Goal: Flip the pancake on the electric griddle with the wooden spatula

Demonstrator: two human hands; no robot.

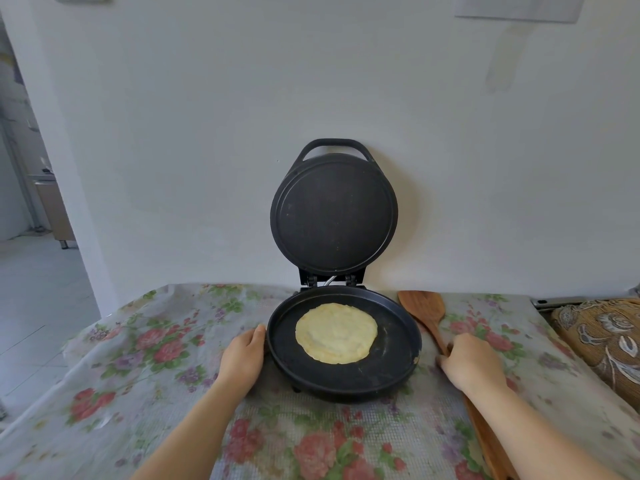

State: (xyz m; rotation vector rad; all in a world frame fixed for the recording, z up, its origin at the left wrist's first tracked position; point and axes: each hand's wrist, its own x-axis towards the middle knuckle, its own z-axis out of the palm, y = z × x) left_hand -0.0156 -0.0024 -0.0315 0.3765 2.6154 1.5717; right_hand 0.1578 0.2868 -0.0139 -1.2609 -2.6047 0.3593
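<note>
A pale yellow pancake point(336, 332) lies flat in the round black pan of the electric griddle point(398, 368), a little back of its centre. The griddle's lid point(333, 211) stands open upright against the wall. A wooden spatula point(423, 311) lies on the table right of the griddle, blade pointing away from me. My right hand point(472, 363) rests over its handle with fingers curled around it. My left hand point(244, 355) lies against the griddle's left rim, fingers together, holding nothing.
The table carries a floral cloth point(138, 358) and ends at a white wall behind the griddle. A patterned brown cushion point(606, 337) sits at the right edge. An open doorway and floor lie to the left.
</note>
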